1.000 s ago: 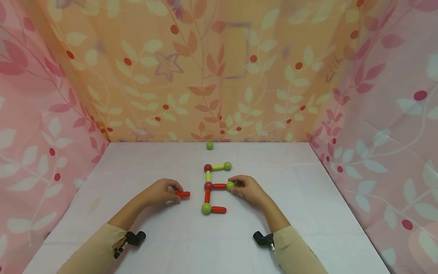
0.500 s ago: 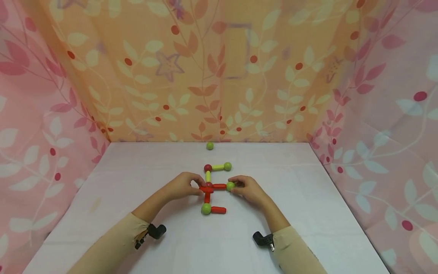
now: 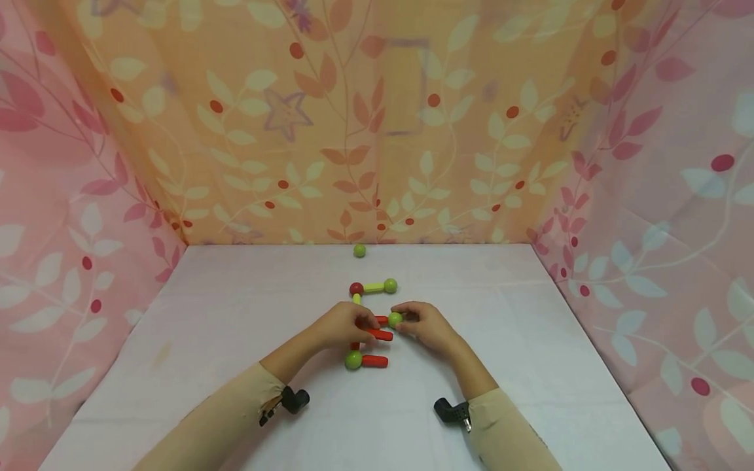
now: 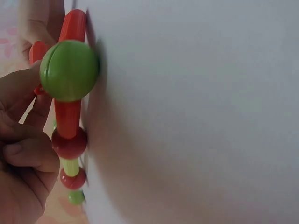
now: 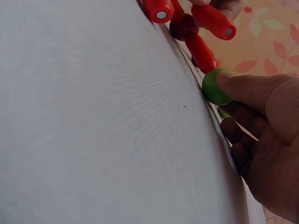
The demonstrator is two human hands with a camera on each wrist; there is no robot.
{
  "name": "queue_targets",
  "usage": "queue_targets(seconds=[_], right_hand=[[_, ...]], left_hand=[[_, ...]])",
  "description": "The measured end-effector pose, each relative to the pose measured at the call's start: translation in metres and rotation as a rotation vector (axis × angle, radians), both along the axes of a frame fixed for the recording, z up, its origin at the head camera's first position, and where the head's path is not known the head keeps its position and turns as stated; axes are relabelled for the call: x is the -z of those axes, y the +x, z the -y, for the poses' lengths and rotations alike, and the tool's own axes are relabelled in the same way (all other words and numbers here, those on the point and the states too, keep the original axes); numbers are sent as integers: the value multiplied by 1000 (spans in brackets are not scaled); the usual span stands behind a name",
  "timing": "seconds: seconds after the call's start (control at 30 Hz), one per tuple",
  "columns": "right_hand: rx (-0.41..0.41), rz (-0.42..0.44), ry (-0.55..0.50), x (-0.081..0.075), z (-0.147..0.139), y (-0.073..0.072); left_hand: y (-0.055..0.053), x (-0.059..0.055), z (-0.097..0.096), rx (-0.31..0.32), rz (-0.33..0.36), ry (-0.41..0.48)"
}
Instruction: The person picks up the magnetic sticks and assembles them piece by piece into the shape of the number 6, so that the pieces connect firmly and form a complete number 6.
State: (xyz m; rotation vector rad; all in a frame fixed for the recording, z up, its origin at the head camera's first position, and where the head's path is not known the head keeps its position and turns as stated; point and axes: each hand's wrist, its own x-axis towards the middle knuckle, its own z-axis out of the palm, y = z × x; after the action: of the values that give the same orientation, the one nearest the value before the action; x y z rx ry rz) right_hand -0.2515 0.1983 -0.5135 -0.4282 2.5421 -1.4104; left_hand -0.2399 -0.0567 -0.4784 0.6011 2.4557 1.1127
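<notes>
My left hand pinches a loose red rod above a flat figure of rods and balls on the table. My right hand holds a green ball between thumb and fingers. That ball joins a red rod running from a dark red ball, which the left hand hides in the head view. Nearest me, another green ball bears a red rod pointing right. At the far end, a red ball joins a yellow rod tipped by a green ball.
A lone green ball sits near the back edge of the white table. Patterned cloth hangs behind and on both sides. Each sleeve carries a small black device, such as the one at the right wrist.
My left hand has carried the red rod rightward over the figure, close to the right hand. The right hand has stayed on its green ball.
</notes>
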Motion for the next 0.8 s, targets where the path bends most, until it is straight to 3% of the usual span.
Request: queue_targets(seconds=[0.2,0.47,0.57,0.8], right_hand=[[-15,15,1,-2,0,1],[2,11,15,-2,0,1],[1,17,15,-2,0,1],[-4,20,26,-1,-1,0]], left_hand=[[3,8,-10,-28,21,7],[4,11,-17,-56,-66,-84],[5,12,-17,-70,-65,-108],[4,13,-14,-41,-113,-139]])
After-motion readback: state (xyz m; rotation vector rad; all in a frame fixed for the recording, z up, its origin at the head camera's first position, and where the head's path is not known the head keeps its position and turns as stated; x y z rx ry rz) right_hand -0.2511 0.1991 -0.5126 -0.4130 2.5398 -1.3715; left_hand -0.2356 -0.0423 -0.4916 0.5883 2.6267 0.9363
